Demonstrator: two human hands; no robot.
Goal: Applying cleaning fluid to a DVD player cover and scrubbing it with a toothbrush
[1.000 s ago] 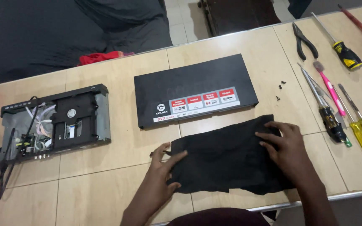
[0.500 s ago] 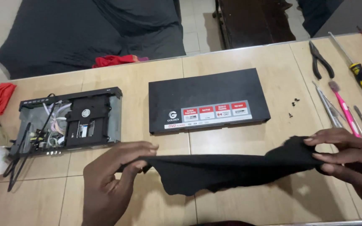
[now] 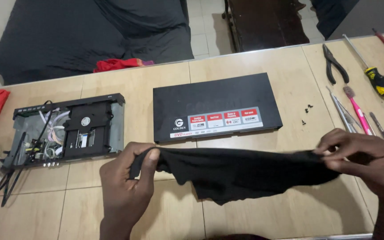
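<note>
A black cloth [image 3: 241, 171] is held stretched above the surface [image 3: 290, 209], one end pinched in the closed left hand [image 3: 127, 184], the other gripped by the closed right hand [image 3: 365, 158]. Just behind it a black cover [image 3: 214, 100] is laid, with an opened player [image 3: 65, 131] to its left.

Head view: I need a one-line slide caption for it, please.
Both hands, left hand and right hand, stretch a black cloth above the table.
</note>
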